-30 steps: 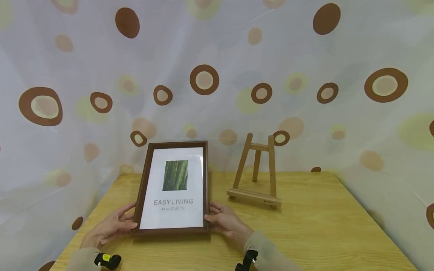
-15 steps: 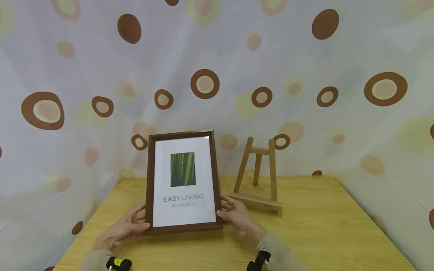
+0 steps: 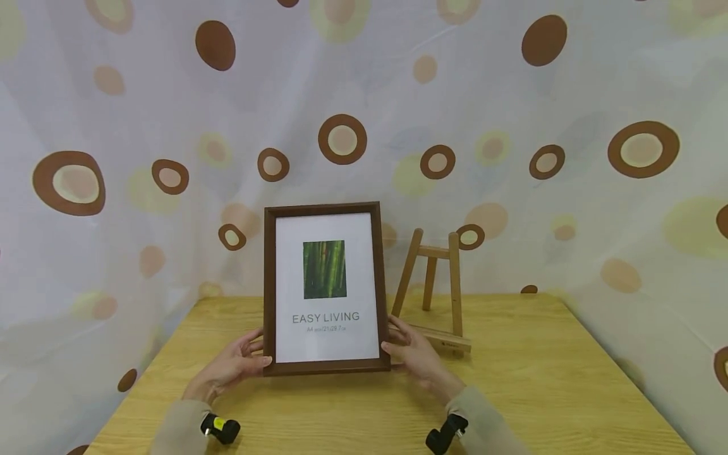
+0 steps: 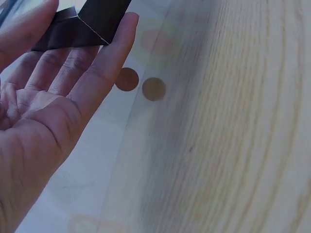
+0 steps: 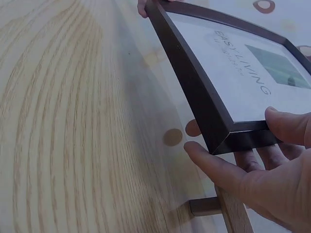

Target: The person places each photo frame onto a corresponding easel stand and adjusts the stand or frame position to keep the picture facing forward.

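Observation:
Held up above the table, a brown picture frame [image 3: 324, 366] faces me, nearly upright. Its white sheet carries a green bamboo picture and the words "EASY LIVING". My left hand [image 3: 230, 366] grips the frame's lower left side, thumb on the front. On the lower right side, my right hand [image 3: 421, 357] grips it the same way, with fingers behind, as the right wrist view shows. Just right of the frame stands a small wooden easel [image 3: 456, 284] on the table; the frame and my right hand hide part of its ledge. In the left wrist view only a dark corner of the frame [image 4: 73, 31] shows.
The light wood table [image 3: 540, 379] runs back to a pale curtain [image 3: 398, 82] with brown and yellow dots, which also closes off both sides. Black wrist cameras [image 3: 220, 428] sit on both sleeves.
Both hands have carried the picture frame up and to the right, closer to the easel. It has tipped from leaning back to nearly upright. The easel stays in place.

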Demonstrator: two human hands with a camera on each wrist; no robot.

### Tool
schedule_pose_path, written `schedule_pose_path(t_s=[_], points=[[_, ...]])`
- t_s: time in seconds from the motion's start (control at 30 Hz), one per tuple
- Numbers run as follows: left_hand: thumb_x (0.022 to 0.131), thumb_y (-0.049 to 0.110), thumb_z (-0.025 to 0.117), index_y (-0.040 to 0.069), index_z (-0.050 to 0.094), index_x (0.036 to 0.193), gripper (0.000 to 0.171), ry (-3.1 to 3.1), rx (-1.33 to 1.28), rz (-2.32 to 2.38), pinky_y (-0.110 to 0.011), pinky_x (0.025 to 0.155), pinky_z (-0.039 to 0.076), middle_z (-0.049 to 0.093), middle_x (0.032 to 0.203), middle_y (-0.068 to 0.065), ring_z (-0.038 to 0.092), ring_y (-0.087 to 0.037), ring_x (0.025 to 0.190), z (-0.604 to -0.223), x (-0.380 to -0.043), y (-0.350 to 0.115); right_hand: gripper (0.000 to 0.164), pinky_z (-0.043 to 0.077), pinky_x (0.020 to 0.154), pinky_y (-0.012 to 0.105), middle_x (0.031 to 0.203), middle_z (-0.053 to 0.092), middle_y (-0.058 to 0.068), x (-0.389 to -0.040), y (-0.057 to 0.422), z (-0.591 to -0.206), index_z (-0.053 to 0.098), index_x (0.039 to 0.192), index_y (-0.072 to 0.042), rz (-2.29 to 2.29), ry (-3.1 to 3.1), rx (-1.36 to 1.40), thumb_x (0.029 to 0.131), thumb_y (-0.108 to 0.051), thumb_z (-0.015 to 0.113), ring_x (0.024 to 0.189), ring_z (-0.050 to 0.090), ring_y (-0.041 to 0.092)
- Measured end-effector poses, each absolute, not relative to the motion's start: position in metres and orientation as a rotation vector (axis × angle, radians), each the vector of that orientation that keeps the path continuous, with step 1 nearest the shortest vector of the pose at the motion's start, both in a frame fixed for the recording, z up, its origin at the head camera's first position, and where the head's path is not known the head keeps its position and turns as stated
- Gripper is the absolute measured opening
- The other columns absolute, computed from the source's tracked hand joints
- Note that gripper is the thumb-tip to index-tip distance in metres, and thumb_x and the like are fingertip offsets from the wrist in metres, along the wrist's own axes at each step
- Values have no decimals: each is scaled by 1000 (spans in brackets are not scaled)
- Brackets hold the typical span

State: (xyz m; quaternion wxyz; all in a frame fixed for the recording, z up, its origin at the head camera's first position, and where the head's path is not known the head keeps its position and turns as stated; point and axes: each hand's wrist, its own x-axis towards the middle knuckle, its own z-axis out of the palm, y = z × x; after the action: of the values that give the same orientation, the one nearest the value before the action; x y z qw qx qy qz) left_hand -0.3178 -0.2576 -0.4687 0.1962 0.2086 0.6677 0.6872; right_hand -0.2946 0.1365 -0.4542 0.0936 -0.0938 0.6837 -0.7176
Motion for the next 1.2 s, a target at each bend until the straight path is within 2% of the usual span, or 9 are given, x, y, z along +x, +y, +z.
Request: schedule_pose_path(t_s=[0.1, 0.23, 0.33, 0.47, 0.6, 0.73, 0.93, 1.07, 1.2], points=[[93, -2, 61, -5, 2, 155, 85, 1912, 585, 1915, -38, 97, 53, 35, 151, -30, 60, -21, 118, -466, -319, -253, 70, 52, 88, 61, 156, 28, 28, -296, 139, -453, 25, 156, -10, -2132, 2042, -250, 96, -6, 60, 135, 37, 51], [94, 2, 61, -8, 4, 153, 83, 1975, 571, 1903, -37, 96, 53, 23, 154, -36, 57, -24, 121, -465, -318, -247, 69, 54, 84, 54, 155, 29, 27, -296, 141, -452, 26, 156, -12, -2143, 2047, -223, 96, -6, 60, 134, 38, 50], [95, 3, 61, -9, 6, 153, 81, 2013, 545, 1906, -38, 98, 52, 19, 155, -36, 52, -32, 127, -466, -316, -243, 68, 54, 84, 54, 155, 30, 26, -296, 143, -452, 27, 156, -13, -2152, 2048, -212, 96, -5, 59, 134, 39, 48], [96, 7, 61, -6, 7, 155, 81, 2071, 504, 1914, -41, 103, 48, 16, 157, -33, 36, -42, 138, -468, -316, -235, 67, 50, 92, 62, 156, 29, 25, -296, 146, -452, 28, 156, -14, -2145, 2084, -213, 97, -4, 58, 135, 38, 48], [96, 11, 62, 2, 13, 156, 79, 2118, 440, 1936, -46, 109, 43, 21, 159, -25, 26, -42, 144, -468, -319, -226, 67, 43, 98, 66, 158, 26, 23, -300, 152, -451, 28, 156, -17, -2150, 2110, -206, 97, -5, 58, 137, 36, 48], [96, 10, 62, 4, 18, 156, 76, 2153, 390, 1978, -44, 107, 45, 27, 157, -23, 33, -38, 141, -468, -323, -216, 67, 40, 101, 68, 159, 24, 21, -303, 158, -447, 27, 156, -20, -2147, 2101, -211, 98, -7, 58, 140, 33, 46], [96, 9, 62, 1, 21, 155, 72, 2153, 386, 2033, -35, 100, 49, 29, 156, -25, 46, -31, 133, -467, -326, -201, 69, 43, 99, 66, 159, 19, 26, -304, 169, -443, 21, 157, -17, -2109, 2131, -233, 99, -8, 56, 143, 25, 47], [96, 11, 63, 0, 23, 153, 70, 2152, 392, 2044, -33, 97, 51, 32, 155, -24, 49, -29, 129, -467, -329, -195, 68, 48, 96, 61, 159, 21, 25, -302, 175, -440, 21, 157, -18, -2107, 2151, -235, 99, -7, 55, 142, 28, 46], [96, 10, 62, 2, 27, 153, 68, 2133, 414, 2069, -38, 101, 50, 36, 152, -24, 49, -31, 129, -467, -332, -188, 68, 52, 93, 55, 159, 25, 22, -301, 180, -439, 23, 157, -21, -2122, 2159, -224, 99, -7, 56, 139, 35, 43]])
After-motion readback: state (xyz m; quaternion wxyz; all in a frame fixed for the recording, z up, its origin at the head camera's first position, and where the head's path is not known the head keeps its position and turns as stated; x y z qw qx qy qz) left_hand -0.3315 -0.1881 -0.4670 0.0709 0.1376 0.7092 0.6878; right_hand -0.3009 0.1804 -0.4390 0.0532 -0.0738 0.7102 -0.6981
